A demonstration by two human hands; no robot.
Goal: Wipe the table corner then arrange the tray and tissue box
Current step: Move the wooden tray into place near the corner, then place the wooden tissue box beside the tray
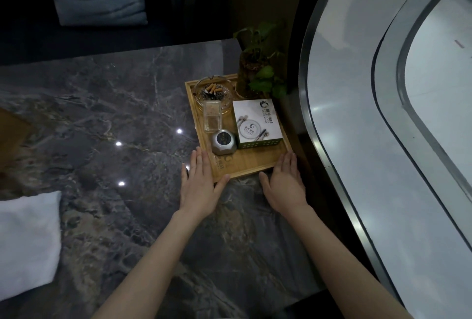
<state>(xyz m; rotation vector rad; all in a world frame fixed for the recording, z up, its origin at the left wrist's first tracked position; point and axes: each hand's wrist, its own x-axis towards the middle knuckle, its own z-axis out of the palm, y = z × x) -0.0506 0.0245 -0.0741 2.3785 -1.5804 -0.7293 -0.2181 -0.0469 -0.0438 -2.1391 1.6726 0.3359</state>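
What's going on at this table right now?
A person has both hands on the near corners of a wooden tray: left hand, right hand, palms open. The tray holds a tissue box, an ashtray and a small plant. A white cloth lies aside on the marble table.

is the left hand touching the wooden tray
Touching. The head view shows the left hand lying flat over the near left corner of the tray, fingers overlapping its rim with no gap.

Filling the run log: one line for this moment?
phase: arranging tray | left hand: flat, at tray near-left corner | right hand: at near-right corner | tissue box: on tray
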